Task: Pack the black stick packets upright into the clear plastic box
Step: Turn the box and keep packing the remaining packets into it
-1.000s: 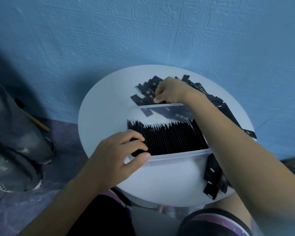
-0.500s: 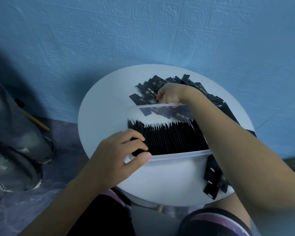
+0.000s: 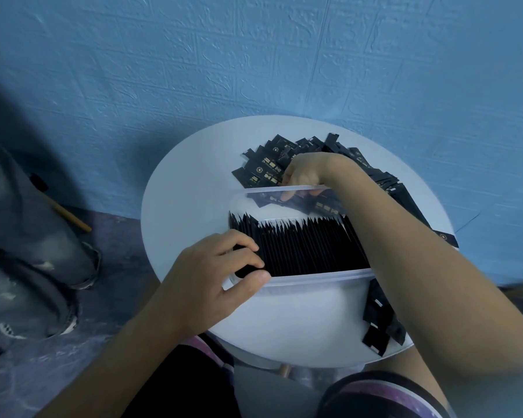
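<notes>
A clear plastic box (image 3: 314,274) stands on the round white table (image 3: 187,206), filled with a row of upright black stick packets (image 3: 302,245). My left hand (image 3: 212,276) grips the box's near left corner, thumb on the outer wall and fingers curled over the leftmost packets. My right hand (image 3: 308,173) reaches over the box to its far rim and pinches black packets there, its fingertips showing through the clear wall. A loose pile of packets (image 3: 266,167) lies flat behind the box. More loose packets (image 3: 378,321) lie at the table's near right edge.
The table stands against a blue textured wall. A person's legs in grey jeans (image 3: 27,251) are on the floor to the left, beside a wooden handle (image 3: 70,215). My knees sit under the table's near edge.
My right hand has drawn back from the loose pile to the box's far rim, fingers dipping behind the clear wall. My left hand has stayed on the box's corner.
</notes>
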